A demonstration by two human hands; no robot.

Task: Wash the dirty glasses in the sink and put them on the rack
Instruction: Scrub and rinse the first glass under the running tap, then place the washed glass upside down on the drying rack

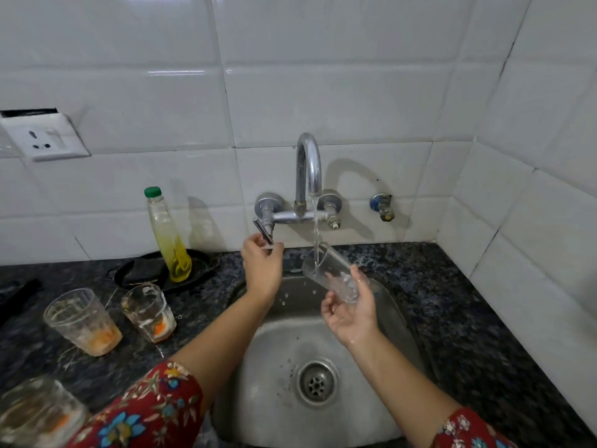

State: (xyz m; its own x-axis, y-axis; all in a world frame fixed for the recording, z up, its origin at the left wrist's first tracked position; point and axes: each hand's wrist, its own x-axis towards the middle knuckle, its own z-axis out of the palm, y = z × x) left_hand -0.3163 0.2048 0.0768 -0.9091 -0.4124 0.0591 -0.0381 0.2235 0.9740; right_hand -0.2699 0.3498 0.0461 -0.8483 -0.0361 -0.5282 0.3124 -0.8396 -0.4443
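Right hand (350, 310): palm up over the sink, fingers wrapped around the base of a clear glass (331, 274); glass tilted, mouth up and to the left, under the running water (316, 227)
Left hand (262, 265): raised to the tap's left lever handle (264, 232); thumb and fingers pinched on the lever's end
Tap (308, 169): chrome swan-neck spout on the tiled wall; a thin stream falls from it into the held glass
Sink (274, 383): steel basin set in the dark speckled counter (468, 318); drain (316, 381) in the middle; droplets scattered on the metal
Dirty glasses: three on the counter left of the sink, all upright; one (82, 321) and one (149, 312) with orange residue at the bottom; a third (38, 412) at the lower left edge, blurred
Dish soap bottle (168, 236): green cap, yellow liquid; stands on a black tray (200, 263) behind the glasses
Sleeves: red floral on both arms
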